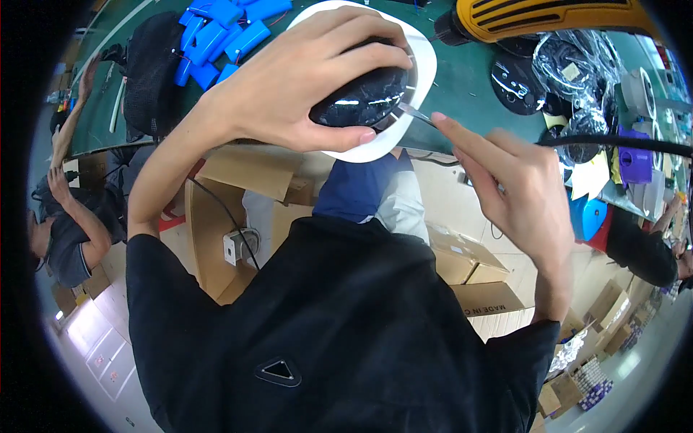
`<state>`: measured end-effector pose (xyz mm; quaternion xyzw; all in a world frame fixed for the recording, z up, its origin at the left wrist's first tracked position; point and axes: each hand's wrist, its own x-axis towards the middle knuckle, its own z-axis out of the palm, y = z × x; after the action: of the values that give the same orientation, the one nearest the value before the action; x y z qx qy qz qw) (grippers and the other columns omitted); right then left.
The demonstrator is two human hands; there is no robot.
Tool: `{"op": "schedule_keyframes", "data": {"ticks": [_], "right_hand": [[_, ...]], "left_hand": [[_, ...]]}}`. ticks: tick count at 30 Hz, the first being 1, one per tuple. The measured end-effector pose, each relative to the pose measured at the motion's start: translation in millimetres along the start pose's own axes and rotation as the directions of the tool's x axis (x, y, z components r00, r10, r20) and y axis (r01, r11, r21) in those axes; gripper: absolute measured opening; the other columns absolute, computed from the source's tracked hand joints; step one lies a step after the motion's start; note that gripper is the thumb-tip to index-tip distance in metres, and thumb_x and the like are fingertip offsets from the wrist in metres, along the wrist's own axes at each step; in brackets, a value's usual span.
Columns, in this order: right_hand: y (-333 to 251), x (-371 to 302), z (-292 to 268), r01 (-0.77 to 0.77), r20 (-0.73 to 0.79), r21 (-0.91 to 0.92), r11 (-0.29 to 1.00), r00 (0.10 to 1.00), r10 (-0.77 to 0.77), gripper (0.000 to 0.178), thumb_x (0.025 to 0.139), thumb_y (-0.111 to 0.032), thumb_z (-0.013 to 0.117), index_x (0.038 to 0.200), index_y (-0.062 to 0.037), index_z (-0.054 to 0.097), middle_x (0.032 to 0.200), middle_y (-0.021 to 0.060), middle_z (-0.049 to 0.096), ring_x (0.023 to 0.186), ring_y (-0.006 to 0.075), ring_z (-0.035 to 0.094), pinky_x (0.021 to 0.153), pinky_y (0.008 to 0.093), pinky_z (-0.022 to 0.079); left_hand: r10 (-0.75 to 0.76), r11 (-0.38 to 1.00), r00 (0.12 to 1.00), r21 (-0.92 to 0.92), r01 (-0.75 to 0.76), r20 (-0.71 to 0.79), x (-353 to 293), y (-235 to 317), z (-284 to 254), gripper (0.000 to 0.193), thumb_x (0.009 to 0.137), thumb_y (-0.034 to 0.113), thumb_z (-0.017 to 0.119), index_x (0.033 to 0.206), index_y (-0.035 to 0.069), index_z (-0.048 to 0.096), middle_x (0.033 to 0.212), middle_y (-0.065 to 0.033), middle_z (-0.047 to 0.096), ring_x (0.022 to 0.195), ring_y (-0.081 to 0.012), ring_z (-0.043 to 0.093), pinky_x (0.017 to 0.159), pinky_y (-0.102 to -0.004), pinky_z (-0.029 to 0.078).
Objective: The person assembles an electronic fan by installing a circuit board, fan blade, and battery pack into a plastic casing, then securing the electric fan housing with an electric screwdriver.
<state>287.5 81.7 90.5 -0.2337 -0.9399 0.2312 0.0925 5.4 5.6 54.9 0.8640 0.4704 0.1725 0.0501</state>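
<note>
My left hand [328,79] is spread over a glossy black dome-shaped part [361,101], its thumb on the near side and its fingers curled over the far side. The dome sits inside a rounded white housing [426,72] at the table's near edge. In my right hand [509,177] is a slim metal tool with a flat, narrow tip [413,112]. That tip touches or nearly touches the gap between the dome and the white rim. My right fingers hide the rest of the tool, so its exact kind cannot be made out.
Blue wrapped battery packs [216,36] lie piled at the far left, near a black mesh bag [150,76]. A yellow and black power tool [534,18] is at the far right, above black discs [516,83] and clear plastic bags [577,61]. Cardboard boxes [249,173] stand below. Other people work at both sides.
</note>
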Motion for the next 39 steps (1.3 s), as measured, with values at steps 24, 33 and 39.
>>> {"op": "schedule_keyframes", "data": {"ticks": [24,33,39], "right_hand": [[13,9,32,0.162,-0.106,-0.093,0.982,0.98,-0.171,0.062,0.075,0.007,0.068,0.134,-0.0125,0.066,0.074,0.0083,0.053,0.056,0.0258,0.056,0.052,0.0365,0.048],[20,6,-10,0.093,-0.024,-0.029,0.995,0.995,-0.094,0.039,0.08,0.005,0.07,0.116,-0.0089,0.075,0.065,0.011,0.053,0.051,0.0264,0.051,0.048,0.037,0.038],[19,10,-22,0.184,0.028,-0.093,0.979,0.983,-0.182,0.037,0.08,0.003,0.07,0.115,-0.0079,0.075,0.063,0.0105,0.052,0.051,0.0266,0.051,0.049,0.0379,0.039]], "left_hand": [[0.081,0.997,0.991,-0.008,-0.081,0.11,31,-3,-8,0.053,0.066,0.036,0.071,0.111,0.011,0.06,0.121,-0.0174,0.049,0.117,-0.0363,0.046,0.095,-0.046,0.04],[0.335,0.928,0.942,-0.174,-0.329,0.005,33,-21,3,0.066,0.068,0.038,0.074,0.123,0.008,0.055,0.124,-0.0162,0.055,0.116,-0.0376,0.052,0.096,-0.0464,0.044],[0.268,0.958,0.956,-0.142,-0.25,0.124,34,-6,-8,0.068,0.071,0.034,0.071,0.13,0.006,0.053,0.129,-0.0166,0.055,0.125,-0.0365,0.051,0.106,-0.048,0.043]]}}
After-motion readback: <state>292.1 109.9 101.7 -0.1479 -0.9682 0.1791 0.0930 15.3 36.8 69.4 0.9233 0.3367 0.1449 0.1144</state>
